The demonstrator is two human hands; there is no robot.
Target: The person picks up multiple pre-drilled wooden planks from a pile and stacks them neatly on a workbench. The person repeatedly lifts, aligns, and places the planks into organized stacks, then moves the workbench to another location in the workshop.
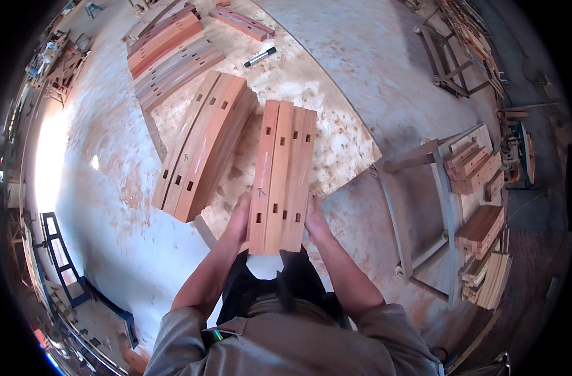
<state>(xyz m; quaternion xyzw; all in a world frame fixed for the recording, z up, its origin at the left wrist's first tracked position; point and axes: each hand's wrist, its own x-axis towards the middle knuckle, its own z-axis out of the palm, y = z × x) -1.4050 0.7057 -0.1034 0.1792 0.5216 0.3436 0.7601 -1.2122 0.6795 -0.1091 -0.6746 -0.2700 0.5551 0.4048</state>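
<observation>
Four slotted beams (281, 175) are clasped together at the dial's center, between left hand (241, 214) and right hand (315, 216). At ten o'clock, another slotted stack (204, 147) is laid on the surface (342, 128). Visible slots appear finished; what is left cannot be told.

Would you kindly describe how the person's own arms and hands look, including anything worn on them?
The left sleeve and right sleeve are short and grey-brown, ending near the elbows. Below them, the forearms are bare, with no watch or band visible. The left hand and right hand are partly hidden; what shows of them is ungloved.
</observation>
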